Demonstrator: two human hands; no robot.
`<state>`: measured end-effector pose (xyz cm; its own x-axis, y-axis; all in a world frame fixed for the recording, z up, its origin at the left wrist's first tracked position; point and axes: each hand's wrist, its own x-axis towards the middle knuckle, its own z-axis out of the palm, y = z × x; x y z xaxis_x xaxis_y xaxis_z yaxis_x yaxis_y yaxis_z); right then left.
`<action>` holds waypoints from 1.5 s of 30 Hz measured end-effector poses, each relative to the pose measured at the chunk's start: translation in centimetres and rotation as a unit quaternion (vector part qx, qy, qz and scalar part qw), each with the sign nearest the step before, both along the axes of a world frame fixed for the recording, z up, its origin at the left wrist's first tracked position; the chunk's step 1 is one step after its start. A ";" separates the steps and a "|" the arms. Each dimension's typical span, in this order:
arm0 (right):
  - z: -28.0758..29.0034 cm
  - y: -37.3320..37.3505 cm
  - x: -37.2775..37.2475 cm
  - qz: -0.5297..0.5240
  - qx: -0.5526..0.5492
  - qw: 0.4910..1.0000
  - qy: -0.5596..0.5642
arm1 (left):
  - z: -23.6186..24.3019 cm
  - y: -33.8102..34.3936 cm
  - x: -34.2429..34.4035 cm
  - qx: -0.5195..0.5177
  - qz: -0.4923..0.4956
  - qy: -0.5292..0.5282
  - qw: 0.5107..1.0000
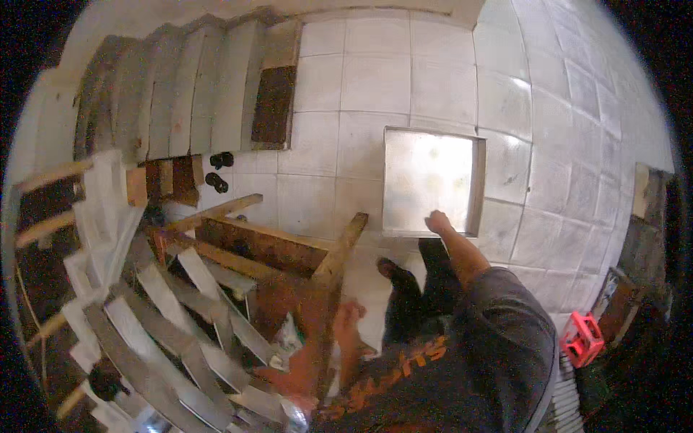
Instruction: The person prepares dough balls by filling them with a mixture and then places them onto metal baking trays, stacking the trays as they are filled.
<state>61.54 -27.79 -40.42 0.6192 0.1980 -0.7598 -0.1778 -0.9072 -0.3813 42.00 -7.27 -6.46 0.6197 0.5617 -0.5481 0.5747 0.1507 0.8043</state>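
A shallow square metal tray [426, 173] with raised sides lies on the tiled floor in front of me. My right hand [437, 221] is closed over the near part of the tray, just inside its front rim. What its fingers hold, if anything, is hidden. Lower and to the left, my left hand [350, 316] hangs near my body, beside a wooden frame [336, 252]. Its fingers are blurred, and I see nothing clear in them.
Left of me, long grey-white panels [155, 343] lean and pile around the wooden frame. Steps [195, 90] rise at the far left, with dark sandals [216, 182] by their foot. A red plastic stool-like object [582, 339] stands at right. White packaging [289, 335] lies by the frame.
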 end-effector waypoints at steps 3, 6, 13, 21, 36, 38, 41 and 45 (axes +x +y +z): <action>-4.0 7.9 2.8 -0.040 0.099 0.994 -0.004 | -2.9 -3.5 1.2 -0.050 0.027 0.100 0.993; -10.3 13.5 3.1 -0.065 0.169 0.983 0.003 | -5.3 -3.5 1.7 -0.073 0.005 0.172 0.982; -3.2 13.5 3.5 -0.084 0.144 0.985 -0.042 | -7.9 -4.4 -3.0 0.005 -0.015 0.165 0.986; 10.9 -7.0 -1.4 -0.344 0.086 0.919 -0.174 | -11.0 -2.3 -14.2 -0.013 0.012 -0.012 1.000; 65.9 1.5 -14.5 -0.059 0.248 0.677 -0.690 | -2.7 -1.6 -41.8 -0.005 0.310 -0.255 0.916; 72.3 9.7 -16.8 -0.028 0.287 0.650 -0.703 | -4.9 -1.3 -46.3 0.008 0.373 -0.349 0.859; 80.1 20.6 -16.8 0.146 0.280 0.564 -0.763 | -3.8 -2.1 -48.8 0.033 0.456 -0.420 0.784; 84.2 34.8 -25.0 0.241 0.279 0.536 -0.759 | -2.4 -5.1 -53.0 0.106 0.575 -0.311 0.750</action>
